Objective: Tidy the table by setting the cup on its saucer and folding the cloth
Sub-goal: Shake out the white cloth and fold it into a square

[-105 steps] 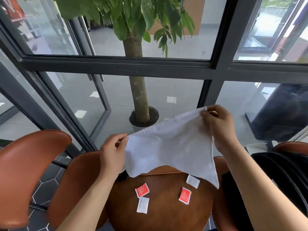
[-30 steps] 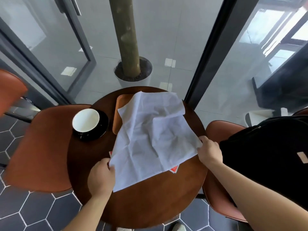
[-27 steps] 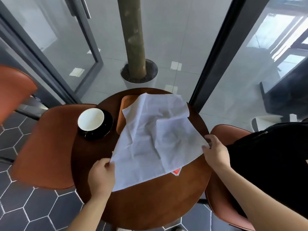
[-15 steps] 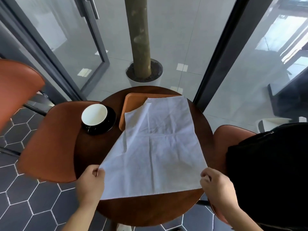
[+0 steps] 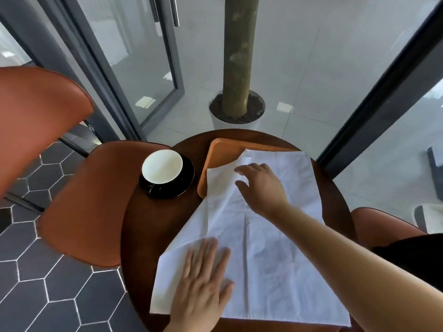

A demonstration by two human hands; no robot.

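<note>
The round bench carries a white cloth spread from its centre toward 5 o'clock, with the far edge over an orange tray. Thin, limp and creased, the cloth will probably slide on the wood, so pinch it by the corners. The left grip presses flat-fingered on the cloth's 7 o'clock corner. The right grip, fingers loose and holding nothing, is over the fold at 11. On the bench at 10 o'clock, the breakable cup sits on its saucer.

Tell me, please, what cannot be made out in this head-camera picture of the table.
Head view: the creased white cloth hides what lies beneath it on the round brown table and much of the orange rectangular tray.
Whether the right hand touches the cloth: fingertips blurred.
The left hand, flat on the cloth: forearm cut off by the bottom edge.
The tree trunk: crown cut off at the top edge.
</note>
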